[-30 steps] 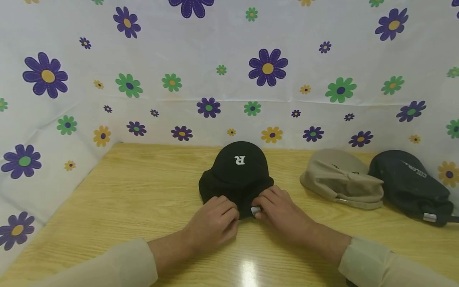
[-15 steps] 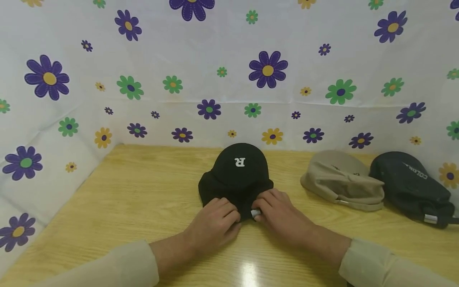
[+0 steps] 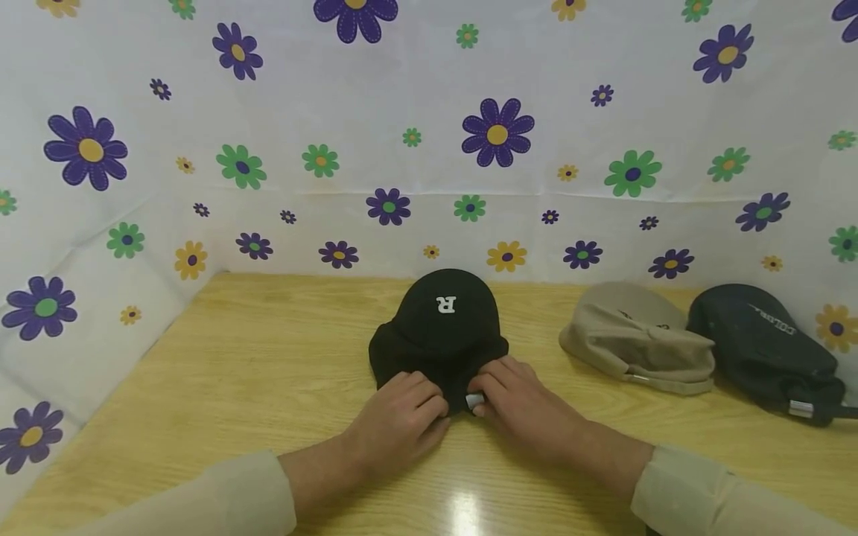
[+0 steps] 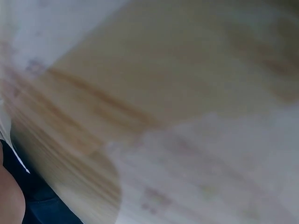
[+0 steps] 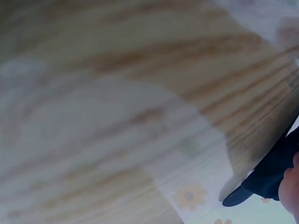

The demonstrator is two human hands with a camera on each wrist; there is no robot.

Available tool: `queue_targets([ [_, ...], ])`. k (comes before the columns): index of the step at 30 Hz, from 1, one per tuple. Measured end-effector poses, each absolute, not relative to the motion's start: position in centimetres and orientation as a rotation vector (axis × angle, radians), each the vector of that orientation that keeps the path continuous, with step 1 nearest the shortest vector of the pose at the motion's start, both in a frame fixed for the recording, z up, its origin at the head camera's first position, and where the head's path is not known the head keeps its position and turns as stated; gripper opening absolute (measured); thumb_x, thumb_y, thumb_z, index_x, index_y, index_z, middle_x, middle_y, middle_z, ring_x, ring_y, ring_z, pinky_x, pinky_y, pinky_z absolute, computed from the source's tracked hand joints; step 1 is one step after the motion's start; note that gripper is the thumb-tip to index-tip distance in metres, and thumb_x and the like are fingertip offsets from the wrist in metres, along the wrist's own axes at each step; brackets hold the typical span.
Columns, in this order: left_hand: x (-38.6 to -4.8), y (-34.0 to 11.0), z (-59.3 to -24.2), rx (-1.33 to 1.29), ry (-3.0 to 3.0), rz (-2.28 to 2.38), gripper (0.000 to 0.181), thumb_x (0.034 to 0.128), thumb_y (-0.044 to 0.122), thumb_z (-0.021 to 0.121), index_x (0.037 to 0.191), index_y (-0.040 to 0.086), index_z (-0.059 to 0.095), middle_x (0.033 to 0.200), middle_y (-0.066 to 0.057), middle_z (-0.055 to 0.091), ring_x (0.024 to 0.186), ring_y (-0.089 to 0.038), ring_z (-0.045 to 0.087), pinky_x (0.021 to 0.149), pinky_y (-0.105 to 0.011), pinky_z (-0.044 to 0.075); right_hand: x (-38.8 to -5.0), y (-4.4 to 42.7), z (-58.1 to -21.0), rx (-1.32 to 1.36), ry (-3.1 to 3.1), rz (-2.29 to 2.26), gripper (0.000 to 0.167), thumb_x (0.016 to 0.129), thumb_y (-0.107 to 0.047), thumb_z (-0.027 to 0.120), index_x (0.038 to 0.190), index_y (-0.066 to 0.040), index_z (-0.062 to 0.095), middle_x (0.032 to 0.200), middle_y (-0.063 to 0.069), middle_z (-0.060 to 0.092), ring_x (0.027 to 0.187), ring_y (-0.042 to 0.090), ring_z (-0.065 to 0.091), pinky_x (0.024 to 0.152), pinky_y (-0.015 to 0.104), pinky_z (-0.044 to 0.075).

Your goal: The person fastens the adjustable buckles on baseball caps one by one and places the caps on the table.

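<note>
A black baseball cap point(image 3: 445, 324) with a white letter R on its front sits on the wooden table, the letter appearing upside down from here. My left hand point(image 3: 405, 417) pinches its near edge with curled fingers. On the other side of that edge, my right hand point(image 3: 519, 402) grips the cap beside a small silver buckle point(image 3: 474, 400), which the fingers partly cover. Both thumbs are mostly hidden. Only a dark sliver of the cap point(image 4: 49, 207) and a bit of hand show in the left wrist view. The right wrist view catches the cap's edge point(image 5: 268, 175) against the fingers.
To the right, a beige cap point(image 3: 637, 339) lies on the table point(image 3: 268, 357), touching a dark navy cap point(image 3: 764, 342) with a metal buckle and loose strap. Behind the table hangs a white cloth point(image 3: 375, 89) printed with flowers, which also runs along the left side.
</note>
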State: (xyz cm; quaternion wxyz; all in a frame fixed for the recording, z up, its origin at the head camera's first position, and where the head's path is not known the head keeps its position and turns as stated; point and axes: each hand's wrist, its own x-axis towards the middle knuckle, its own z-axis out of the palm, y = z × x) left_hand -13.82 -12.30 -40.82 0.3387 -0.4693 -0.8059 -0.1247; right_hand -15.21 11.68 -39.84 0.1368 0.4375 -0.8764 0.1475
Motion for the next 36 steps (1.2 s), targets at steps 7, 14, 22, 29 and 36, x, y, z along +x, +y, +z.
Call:
queue_targets([
  [7, -13.80, -12.37, -40.90, -1.231, -2.090, -0.337, 0.016, 0.0768, 0.011, 0.080, 0.081, 0.014, 0.065, 0.084, 0.004, 0.061, 0.078, -0.013, 0.056, 0.070, -0.026, 0.046, -15.25, 11.59, -39.90, 1.271, -2.530, 0.416, 0.019, 0.097, -0.025, 0.064, 0.112, -0.013, 0.059, 0.111, -0.002, 0.056, 0.104, 0.014, 0.047, 0.083, 0.034, 0.041],
  [14, -13.89, -12.29, -40.94, -1.251, -2.073, -0.366, 0.014, 0.0780, 0.009, 0.078, 0.081, 0.015, 0.067, 0.086, 0.004, 0.061, 0.079, -0.012, 0.056, 0.070, -0.026, 0.045, -15.26, 11.63, -39.87, 1.268, -2.536, 0.394, 0.019, 0.097, -0.025, 0.064, 0.112, -0.014, 0.059, 0.112, -0.003, 0.056, 0.106, 0.015, 0.048, 0.087, 0.036, 0.042],
  [22, -13.88, -12.33, -40.92, -1.246, -2.065, -0.382, 0.010, 0.0788, 0.009, 0.074, 0.081, 0.015, 0.066, 0.084, 0.004, 0.061, 0.077, -0.012, 0.056, 0.069, -0.026, 0.045, -15.12, 11.54, -39.83, 1.242, -2.527, 0.397, 0.020, 0.096, -0.025, 0.065, 0.111, -0.014, 0.059, 0.111, -0.002, 0.056, 0.105, 0.015, 0.048, 0.086, 0.036, 0.040],
  [29, -13.89, -12.26, -41.00, -1.258, -2.035, -0.402, 0.009, 0.0770, 0.008, 0.071, 0.078, 0.014, 0.064, 0.082, 0.004, 0.059, 0.076, -0.012, 0.054, 0.068, -0.026, 0.044, -15.04, 11.61, -39.89, 1.201, -2.593, 0.367, 0.021, 0.096, -0.028, 0.065, 0.111, -0.014, 0.060, 0.111, -0.002, 0.056, 0.104, 0.015, 0.046, 0.084, 0.034, 0.037],
  [36, -13.80, -12.28, -40.92, -1.245, -2.068, -0.394, 0.010, 0.0770, 0.008, 0.071, 0.079, 0.014, 0.063, 0.083, 0.004, 0.059, 0.076, -0.012, 0.054, 0.068, -0.026, 0.044, -15.12, 11.71, -39.87, 1.193, -2.609, 0.346, 0.021, 0.097, -0.029, 0.064, 0.112, -0.015, 0.060, 0.112, -0.003, 0.056, 0.104, 0.015, 0.045, 0.082, 0.034, 0.035],
])
